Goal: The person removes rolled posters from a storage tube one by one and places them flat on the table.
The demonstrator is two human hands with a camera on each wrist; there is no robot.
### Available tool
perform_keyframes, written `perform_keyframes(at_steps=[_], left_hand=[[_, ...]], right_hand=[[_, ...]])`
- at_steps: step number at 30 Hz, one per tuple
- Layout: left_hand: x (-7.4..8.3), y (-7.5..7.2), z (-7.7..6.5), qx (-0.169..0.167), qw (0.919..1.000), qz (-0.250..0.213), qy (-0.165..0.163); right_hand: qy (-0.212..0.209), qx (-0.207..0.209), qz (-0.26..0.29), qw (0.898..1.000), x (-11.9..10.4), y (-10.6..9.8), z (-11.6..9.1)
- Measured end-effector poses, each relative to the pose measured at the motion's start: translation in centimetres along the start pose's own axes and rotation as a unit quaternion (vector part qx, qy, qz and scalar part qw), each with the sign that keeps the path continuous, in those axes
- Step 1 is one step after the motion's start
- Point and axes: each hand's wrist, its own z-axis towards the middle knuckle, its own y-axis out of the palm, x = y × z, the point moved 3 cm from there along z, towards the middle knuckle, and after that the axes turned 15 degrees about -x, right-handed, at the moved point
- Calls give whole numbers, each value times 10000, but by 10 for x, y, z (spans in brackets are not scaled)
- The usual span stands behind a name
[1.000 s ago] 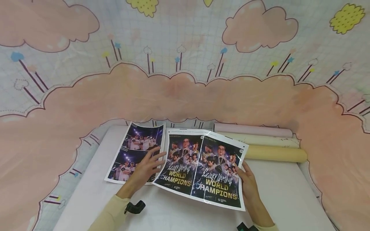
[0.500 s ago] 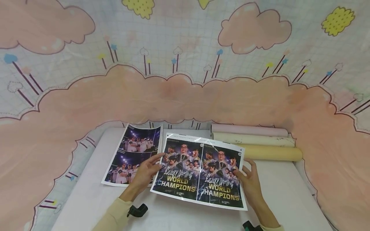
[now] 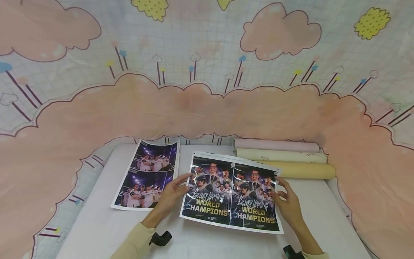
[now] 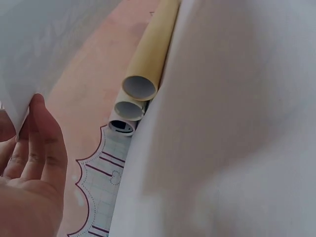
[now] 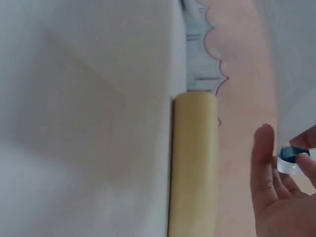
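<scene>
while both hands hold it from opposite sides, the glossy white-bordered paper sheet printed with two matching dark "world champions" posters (image 3: 207, 212) hangs tilted above the table, facing the wearer; the two-sided hold probably keeps the thin paper spread, though it bows slightly. at its nine o'clock, the bare left hand (image 3: 169, 198) pinches the edge with fingers closed up against the thumb; at three o'clock, the bare right hand (image 3: 288, 203) grips the other edge, its fingers bent but not balled. a small dark-teal and clear piece (image 5: 290, 154) shows between the right fingers in the right wrist view, too unclear to name.

at ten o'clock from the held sheet, a second white-bordered paper sheet with two stacked purple group photographs (image 3: 147, 176) lies on the white-covered table (image 3: 97, 223), apparently set aside to leave room in the middle. at two o'clock, a yellow hollow roll (image 3: 310, 171), a cream patterned roll (image 3: 284, 156) and a pale pink roll (image 3: 275, 145) lie side by side at the far edge, perhaps so they stay out of the way. beyond, at twelve o'clock, hangs a pink-and-white cloud-printed backdrop (image 3: 194, 111).
</scene>
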Motion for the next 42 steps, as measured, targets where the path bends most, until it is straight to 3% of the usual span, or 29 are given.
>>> perform_keyframes(at_steps=[7,16,20,25,30,39,42], left_hand=[[3,17,12,-158,9943,1056,21],[-2,33,22,-951,9857,1390,-11],[-5,41,26,-1197,9776,1723,-135],[-9,56,35,-1462,9630,2233,-380],[-12,74,44,-1631,9426,2830,-690],[-15,109,59,-1746,8795,4368,-723],[-15,118,62,-1760,8672,4593,-777]], right_hand=[[63,-272,-878,9957,10,-16,1],[311,-1048,-1407,9840,24,-34,-1],[439,-1440,-1306,9799,31,-43,0],[568,-1571,-1403,9759,43,-52,1],[631,-1649,-1686,9697,55,-60,-1],[882,-1812,-1959,9597,81,-71,-5],[988,-1781,-1980,9588,85,-72,-6]])
